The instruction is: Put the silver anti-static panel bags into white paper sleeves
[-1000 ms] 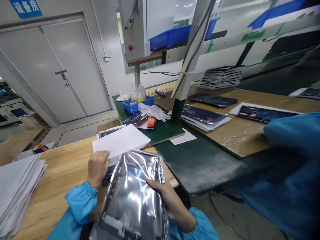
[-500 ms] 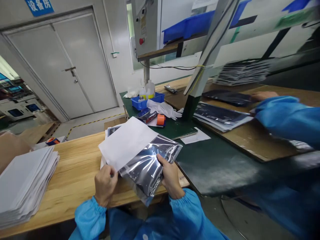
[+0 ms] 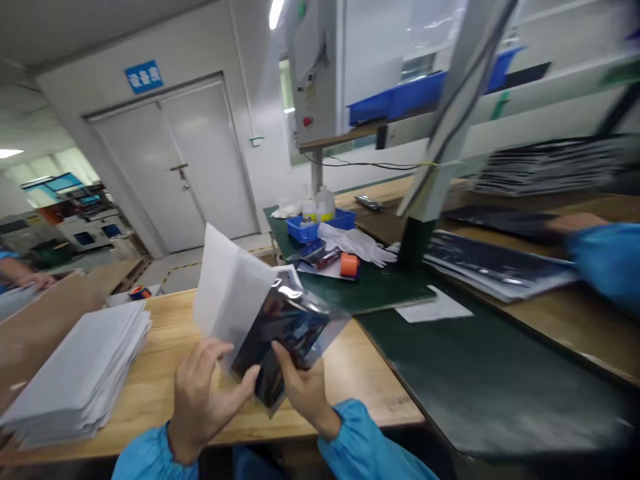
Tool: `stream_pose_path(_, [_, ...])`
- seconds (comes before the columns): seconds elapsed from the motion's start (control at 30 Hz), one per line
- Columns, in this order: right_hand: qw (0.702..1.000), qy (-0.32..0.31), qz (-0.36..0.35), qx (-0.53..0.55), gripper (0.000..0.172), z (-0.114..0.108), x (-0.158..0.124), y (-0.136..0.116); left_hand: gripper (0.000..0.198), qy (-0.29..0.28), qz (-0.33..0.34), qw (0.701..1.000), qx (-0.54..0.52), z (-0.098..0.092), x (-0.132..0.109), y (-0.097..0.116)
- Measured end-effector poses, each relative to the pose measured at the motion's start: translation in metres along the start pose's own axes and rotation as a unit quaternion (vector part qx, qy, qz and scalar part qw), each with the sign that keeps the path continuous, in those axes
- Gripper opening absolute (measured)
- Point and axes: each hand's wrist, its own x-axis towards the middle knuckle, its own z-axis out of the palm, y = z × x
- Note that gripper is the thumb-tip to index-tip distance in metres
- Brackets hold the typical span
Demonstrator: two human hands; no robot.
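My right hand (image 3: 307, 390) grips a dark, glossy flat item in a clear plastic bag (image 3: 285, 327), its thumb across the front. The bag is tilted above the wooden table (image 3: 360, 380). A white sheet (image 3: 230, 280) stands up at the bag's left side, bent and slightly blurred. My left hand (image 3: 203, 393) is open beside the sheet's lower edge, thumb and fingers apart. Its thumb tip is close to the bag; whether it touches, I cannot tell. Behind the bag, a bit of another white sheet (image 3: 289, 275) shows.
A stack of white sheets or envelopes (image 3: 85, 367) lies left, by a cardboard box (image 3: 55, 327). The green bench (image 3: 480, 387) holds an orange tape roll (image 3: 349, 265), white gloves (image 3: 355, 243) and a blue tray (image 3: 303, 231). Co-workers' arms show at right (image 3: 607, 260) and far left.
My left hand has come off the white sheet and its fingers have spread. The sheet has swung upright, and the bag has turned steeper in my right hand. The view has shifted left and up.
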Motion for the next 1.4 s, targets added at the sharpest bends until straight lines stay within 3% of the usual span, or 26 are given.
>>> stream_pose_path(0.1, [0.991, -0.131, -0.004, -0.02, 0.025, 0.036, -0.025, 0.023, 0.053, 0.062, -0.139, 0.987, 0.046, 0.0, 0.013, -0.012])
stream_pose_path(0.17, [0.98, -0.193, 0.005, -0.054, 0.025, 0.05, -0.037, 0.04, 0.049, 0.099, -0.193, 0.974, 0.065, 0.003, 0.013, -0.028])
stream_pose_path(0.23, [0.971, -0.225, 0.005, -0.077, 0.026, 0.057, -0.045, 0.053, 0.035, 0.123, -0.198, 0.969, 0.083, 0.003, 0.01, -0.046])
stream_pose_path(0.37, [0.958, -0.263, -0.054, -0.103, 0.023, 0.059, -0.048, 0.061, 0.016, 0.138, -0.126, 0.976, 0.116, -0.008, 0.007, -0.066])
stream_pose_path(0.47, [0.957, -0.261, -0.085, -0.098, 0.023, 0.059, -0.047, 0.062, 0.016, 0.129, -0.062, 0.984, 0.11, -0.012, 0.009, -0.057])
stream_pose_path(0.63, [0.969, -0.223, -0.096, -0.044, 0.029, 0.062, -0.041, 0.066, 0.02, 0.082, 0.018, 0.996, -0.001, 0.003, -0.005, -0.021])
stream_pose_path(0.7, [0.986, -0.158, -0.053, -0.021, 0.03, 0.063, -0.035, 0.061, 0.027, 0.101, 0.004, 0.994, -0.037, 0.007, -0.022, -0.017])
stream_pose_path(0.73, [0.993, -0.114, -0.028, -0.017, 0.03, 0.062, -0.032, 0.057, 0.032, 0.142, -0.045, 0.988, -0.041, 0.007, -0.032, -0.02])
stream_pose_path(0.77, [0.998, -0.068, -0.005, -0.016, 0.031, 0.061, -0.028, 0.053, 0.041, 0.203, -0.125, 0.97, -0.042, 0.005, -0.042, -0.026])
stream_pose_path(0.8, [0.999, -0.026, 0.014, -0.014, 0.034, 0.059, -0.024, 0.049, 0.051, 0.271, -0.226, 0.934, -0.053, 0.002, -0.052, -0.033])
stream_pose_path(0.87, [0.999, 0.028, 0.041, -0.003, 0.041, 0.054, -0.017, 0.043, 0.063, 0.357, -0.421, 0.82, -0.153, -0.005, -0.068, -0.049])
stream_pose_path(0.93, [0.997, 0.043, 0.069, 0.018, 0.045, 0.05, -0.012, 0.041, 0.06, 0.325, -0.532, 0.709, -0.33, -0.01, -0.078, -0.061])
stream_pose_path(1.0, [0.993, 0.05, 0.103, 0.042, 0.047, 0.047, -0.012, 0.041, 0.052, 0.247, -0.553, 0.645, -0.465, -0.012, -0.081, -0.064])
stream_pose_path(1.17, [0.969, 0.09, 0.197, 0.118, 0.04, 0.047, -0.016, 0.036, 0.038, 0.196, -0.574, 0.621, -0.497, -0.005, -0.083, -0.044])
stream_pose_path(1.23, [0.963, 0.104, 0.22, 0.119, 0.032, 0.046, -0.012, 0.034, 0.038, 0.151, -0.591, 0.612, -0.504, 0.0, -0.092, -0.032])
stream_pose_path(1.33, [0.966, 0.107, 0.213, 0.102, 0.028, 0.043, -0.005, 0.035, 0.044, 0.045, -0.597, 0.598, -0.533, 0.006, -0.111, -0.016])
stream_pose_path(1.4, [0.972, 0.106, 0.189, 0.093, 0.03, 0.04, -0.003, 0.038, 0.049, 0.017, -0.609, 0.62, -0.494, 0.006, -0.12, -0.011])
